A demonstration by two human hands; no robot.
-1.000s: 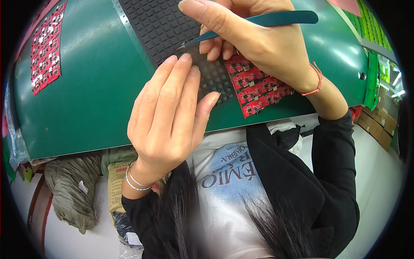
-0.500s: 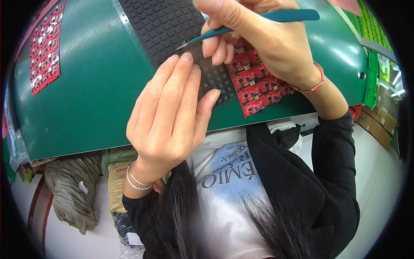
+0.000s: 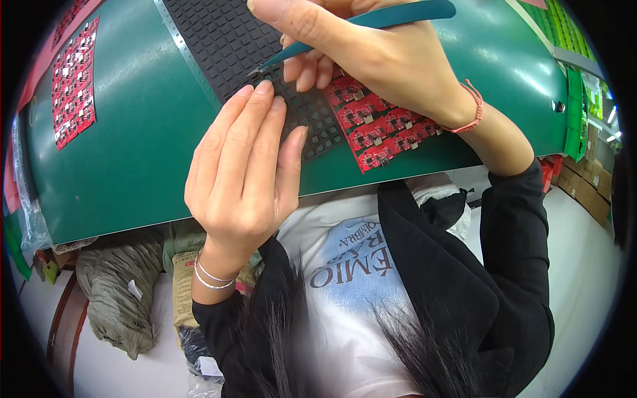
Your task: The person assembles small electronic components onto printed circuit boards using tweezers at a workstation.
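My right hand (image 3: 391, 66) grips a pair of teal tweezers (image 3: 411, 12), their fine metal tip pointing left and resting at the black sheet of small square pads (image 3: 219, 36). Whether the tip pinches a pad is too small to tell. Just below the tip, my left hand (image 3: 242, 159) lies with its fingers stretched and fingertips at the sheet's edge, holding nothing I can see. Between the hands, the sheet's near part (image 3: 322, 132) looks greyer, a grid of small squares. Beneath my right wrist sits a red circuit board panel (image 3: 378, 136) carrying several small components.
Another red circuit board panel (image 3: 74, 86) lies at the far left of the green tabletop (image 3: 133, 166). Green bins (image 3: 574, 116) stand past the right edge, cardboard boxes (image 3: 584, 186) below them. Under the front edge are a grey-green bag (image 3: 119, 292) and a yellowish sack (image 3: 186, 292).
Both hands, the tweezers, the black sheet and the nearby red panel appear farther left. The far-left panel has shifted slightly right in view. The tweezers stay in my right hand.
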